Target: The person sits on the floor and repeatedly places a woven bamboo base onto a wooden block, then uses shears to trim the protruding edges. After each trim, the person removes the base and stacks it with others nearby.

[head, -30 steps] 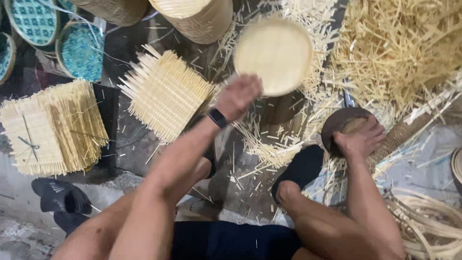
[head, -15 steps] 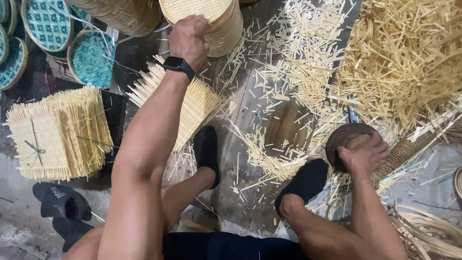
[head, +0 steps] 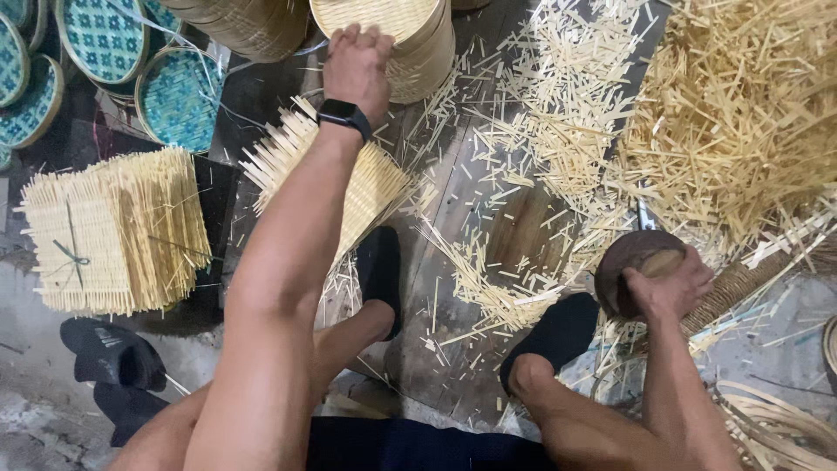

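My left hand [head: 356, 65], with a black watch [head: 344, 113] on the wrist, reaches far forward. Its fingers curl over the near rim of the top round bamboo tray [head: 397, 17], which sits on a stack of like trays [head: 427, 61]. My arm passes over a square woven bamboo mat [head: 379, 187] lying on the floor. My right hand [head: 673, 288] grips a dark round wooden block [head: 621, 262] low at the right, beside my right foot in a black sock [head: 554, 336].
A tied bundle of woven mats [head: 113, 231] lies at the left, with teal woven trays [head: 179, 96] behind it. A big heap of bamboo strips [head: 741, 113] fills the upper right. Black shoes [head: 113, 353] sit at lower left, and bamboo hoops [head: 776, 427] at lower right.
My left hand carried a round bamboo tray from the middle up and left onto the stack and now rests on it. My right hand stayed on the dark block.
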